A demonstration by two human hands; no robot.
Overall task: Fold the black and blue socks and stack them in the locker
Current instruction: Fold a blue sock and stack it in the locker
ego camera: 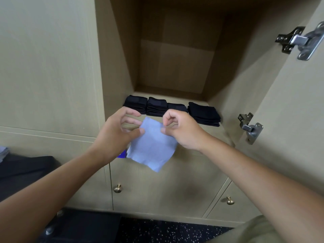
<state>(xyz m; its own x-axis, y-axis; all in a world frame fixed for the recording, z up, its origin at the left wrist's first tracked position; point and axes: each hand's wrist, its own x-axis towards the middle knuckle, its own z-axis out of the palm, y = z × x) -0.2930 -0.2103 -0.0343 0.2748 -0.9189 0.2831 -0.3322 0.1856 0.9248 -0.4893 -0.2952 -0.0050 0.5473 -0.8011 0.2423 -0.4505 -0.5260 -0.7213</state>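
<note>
Far left, a dark surface (26, 170) is seen with a bit of pale folded fabric (3, 152) at its edge. The left hand (116, 130) is raised in front of the open locker (115, 71), thumb and fingertips pinching the upper left corner of a light blue sock (152, 148). The sock is held in the air just in front of the locker shelf edge, folded into a rough square and hanging tilted, with a darker blue bit showing at its lower left. Behind it, four piles of folded black socks (204, 114) are lined up side by side on the shelf (217, 132), near its front. The right hand (182, 130) is curled, the sock's upper right corner pinched between thumb and fingers. Below, closed doors with brass knobs (117, 188) are seen. At right, the open locker door (289, 106) is shown with two metal hinges (251, 128)
</note>
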